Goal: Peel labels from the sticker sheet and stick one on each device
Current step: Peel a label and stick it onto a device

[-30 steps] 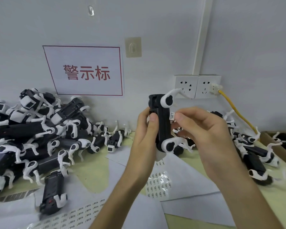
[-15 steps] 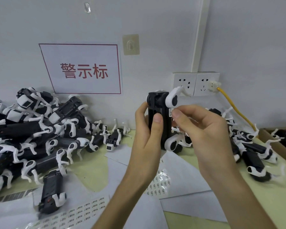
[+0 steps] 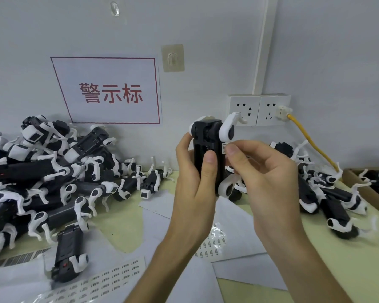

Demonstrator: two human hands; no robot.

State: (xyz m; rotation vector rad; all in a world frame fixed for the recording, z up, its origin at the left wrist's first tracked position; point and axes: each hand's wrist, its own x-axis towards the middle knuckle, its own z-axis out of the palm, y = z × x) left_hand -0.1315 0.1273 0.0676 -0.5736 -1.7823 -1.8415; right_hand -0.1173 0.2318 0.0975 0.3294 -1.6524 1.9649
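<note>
Head view: left hand (image 3: 195,182) grips a stiff-looking black-and-white plastic device (image 3: 206,132), right hand (image 3: 267,171) pinches a small white label (image 3: 224,148) at its 2 o'clock. Label seems flimsy; best held by its edge.

Pale yellow-green table (image 3: 123,224): a heap of black-and-white devices (image 3: 37,171) fills the far left, a smaller scatter of devices (image 3: 333,206) lies at right, white paper sheets (image 3: 239,224) cover the middle, and sticker sheets (image 3: 114,275) lie near, beside a lone device (image 3: 68,252).
</note>
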